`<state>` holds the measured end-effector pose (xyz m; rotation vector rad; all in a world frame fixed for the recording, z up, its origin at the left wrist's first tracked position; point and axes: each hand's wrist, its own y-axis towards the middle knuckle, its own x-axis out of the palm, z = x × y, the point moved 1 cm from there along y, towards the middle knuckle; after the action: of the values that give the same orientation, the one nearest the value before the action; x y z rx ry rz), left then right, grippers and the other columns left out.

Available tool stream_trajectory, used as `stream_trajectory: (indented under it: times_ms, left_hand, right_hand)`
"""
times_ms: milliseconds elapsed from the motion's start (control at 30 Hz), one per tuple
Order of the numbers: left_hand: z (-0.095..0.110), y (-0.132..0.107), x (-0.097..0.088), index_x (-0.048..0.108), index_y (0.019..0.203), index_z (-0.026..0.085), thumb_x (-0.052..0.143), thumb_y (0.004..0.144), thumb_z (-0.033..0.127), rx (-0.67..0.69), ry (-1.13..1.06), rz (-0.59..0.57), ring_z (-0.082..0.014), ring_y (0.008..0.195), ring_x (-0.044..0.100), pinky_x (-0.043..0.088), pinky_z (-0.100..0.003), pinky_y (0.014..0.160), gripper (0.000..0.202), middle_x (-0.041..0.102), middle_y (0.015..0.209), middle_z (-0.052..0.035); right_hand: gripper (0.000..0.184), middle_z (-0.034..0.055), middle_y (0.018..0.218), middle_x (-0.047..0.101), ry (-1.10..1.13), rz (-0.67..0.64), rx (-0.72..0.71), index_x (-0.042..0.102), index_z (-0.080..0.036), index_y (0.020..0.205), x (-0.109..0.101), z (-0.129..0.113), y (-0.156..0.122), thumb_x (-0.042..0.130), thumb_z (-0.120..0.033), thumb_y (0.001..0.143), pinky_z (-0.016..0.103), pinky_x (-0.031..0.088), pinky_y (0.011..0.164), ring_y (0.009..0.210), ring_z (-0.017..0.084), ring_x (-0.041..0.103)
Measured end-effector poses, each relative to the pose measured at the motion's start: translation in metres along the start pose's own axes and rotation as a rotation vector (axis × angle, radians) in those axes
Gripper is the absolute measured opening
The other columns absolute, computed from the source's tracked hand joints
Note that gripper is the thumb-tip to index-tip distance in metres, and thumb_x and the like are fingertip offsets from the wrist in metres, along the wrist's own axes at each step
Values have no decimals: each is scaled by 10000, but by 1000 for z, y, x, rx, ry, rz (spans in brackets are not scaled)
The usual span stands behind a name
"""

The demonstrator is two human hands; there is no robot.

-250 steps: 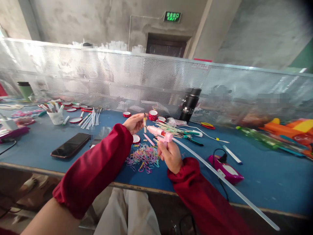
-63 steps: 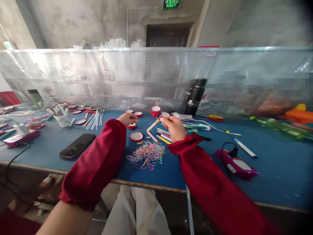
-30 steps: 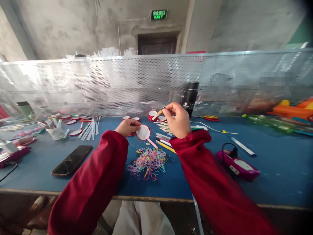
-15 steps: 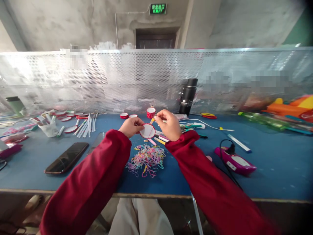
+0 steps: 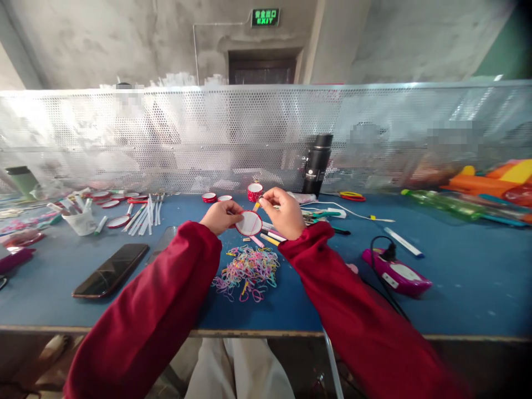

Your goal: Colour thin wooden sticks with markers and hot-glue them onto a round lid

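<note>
My left hand (image 5: 222,217) is closed on the left edge of a round white disc with a red rim (image 5: 248,224), possibly a small toy drum. A thin pink line crosses its white face. Just beyond its upper right edge shows a short yellow piece (image 5: 256,206). My right hand (image 5: 285,213) is pinched at the upper end of that piece; what lies between its fingertips is too small to make out. Below both hands a loose heap of coloured rubber bands (image 5: 251,269) lies on the blue table (image 5: 299,302). Several markers (image 5: 271,239) lie behind the heap, close to the disc.
Small red drum-like cylinders (image 5: 255,192) and a black flask (image 5: 318,166) stand along the perforated metal screen (image 5: 199,138). To the left are a phone (image 5: 111,270), a white cup of markers (image 5: 81,221) and white sticks (image 5: 145,216). A purple device with a cable (image 5: 399,274) lies right.
The whole view has shifted slightly, with things now a little further left. Both hands keep the same hold around the disc.
</note>
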<state>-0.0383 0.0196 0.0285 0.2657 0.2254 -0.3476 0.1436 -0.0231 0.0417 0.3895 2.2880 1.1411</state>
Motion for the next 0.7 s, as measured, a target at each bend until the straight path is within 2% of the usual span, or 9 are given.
stream_trajectory:
  times_ms: [700]
  left_hand:
    - [0,0,0,605,755,130,668,682,79,5,13,10,-60,515,518,460,-198,508,109,580,633,26]
  right_hand:
    - [110,7,734,648,58,-23,43,555,-208,770,3,-1,-2,580,-301,825,301,477,678,689,162,623]
